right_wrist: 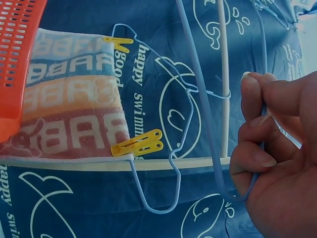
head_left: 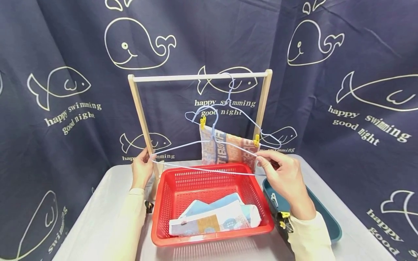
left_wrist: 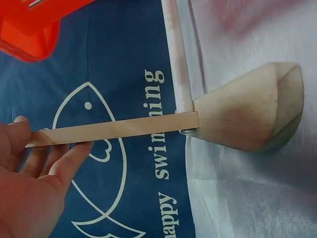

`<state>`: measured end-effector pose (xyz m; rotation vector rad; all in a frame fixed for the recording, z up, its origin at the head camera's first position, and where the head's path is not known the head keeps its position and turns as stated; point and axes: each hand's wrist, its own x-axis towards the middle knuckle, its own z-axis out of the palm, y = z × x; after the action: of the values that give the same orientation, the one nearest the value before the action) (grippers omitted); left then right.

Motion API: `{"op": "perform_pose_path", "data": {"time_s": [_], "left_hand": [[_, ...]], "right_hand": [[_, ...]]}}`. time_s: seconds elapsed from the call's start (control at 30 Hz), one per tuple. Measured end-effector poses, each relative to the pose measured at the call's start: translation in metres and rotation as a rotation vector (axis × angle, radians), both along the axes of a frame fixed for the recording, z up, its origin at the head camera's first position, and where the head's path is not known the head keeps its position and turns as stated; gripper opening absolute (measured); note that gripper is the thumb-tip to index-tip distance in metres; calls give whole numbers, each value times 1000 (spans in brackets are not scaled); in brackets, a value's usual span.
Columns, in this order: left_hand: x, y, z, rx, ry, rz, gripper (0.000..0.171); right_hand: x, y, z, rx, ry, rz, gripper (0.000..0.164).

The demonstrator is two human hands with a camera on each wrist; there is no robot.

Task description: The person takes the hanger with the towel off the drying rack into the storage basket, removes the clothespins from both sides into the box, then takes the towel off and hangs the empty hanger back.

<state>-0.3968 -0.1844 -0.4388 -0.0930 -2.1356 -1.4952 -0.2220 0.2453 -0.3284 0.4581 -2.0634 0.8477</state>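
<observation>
The right hand (head_left: 284,174) had fingers curled round one end of a bare, pale-blue hanger (head_left: 213,135) above the red perforated plastic basket (head_left: 228,234); the left hand (head_left: 142,169) gripped a post of the pale wooden rack (head_left: 139,107). I judged the hanger was being positioned; reaching the white rail (head_left: 169,78) probably called for clearing the striped towel (head_left: 236,157) hanging just behind.

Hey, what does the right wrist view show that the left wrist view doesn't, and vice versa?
Only the right wrist view shows the right hand gripping a blue hanger, and the striped towel held by yellow clips on another hanger.

Only the left wrist view shows the left hand gripping a wooden post and the post's broad foot.

Both show part of the red basket and the dark blue curtain with fish outlines.
</observation>
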Motion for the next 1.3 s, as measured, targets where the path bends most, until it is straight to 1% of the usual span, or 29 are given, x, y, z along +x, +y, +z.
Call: {"op": "perform_pose_path", "data": {"time_s": [0.1,0.37,0.57,0.7,0.8,0.93,1.1,1.2,1.3], "left_hand": [[0,0,-1,-7,-1,15,43],[-1,0,-3,-10,1,22,43],[-2,-1,-4,35,9,-22,46],[-4,0,-3,32,18,-21,45],[-5,1,-2,43,23,-32,46],[-6,1,-1,72,5,-58,48],[-7,-1,0,69,2,-50,48],[-6,-2,1,63,7,-50,48],[-4,-1,0,56,-6,-49,47]], "right_hand": [[1,0,0,2,-16,-10,23],[-1,-2,-2,2,-34,-2,23],[-2,-3,-4,10,-39,-6,25],[-2,-4,-4,11,-32,-18,25],[-1,-4,-3,4,-29,-43,24],[1,-2,-2,0,-30,-85,23],[0,-1,5,-1,-32,-114,19],[0,-1,15,-5,-40,-142,16],[-1,-4,26,2,-55,-169,15]]}}
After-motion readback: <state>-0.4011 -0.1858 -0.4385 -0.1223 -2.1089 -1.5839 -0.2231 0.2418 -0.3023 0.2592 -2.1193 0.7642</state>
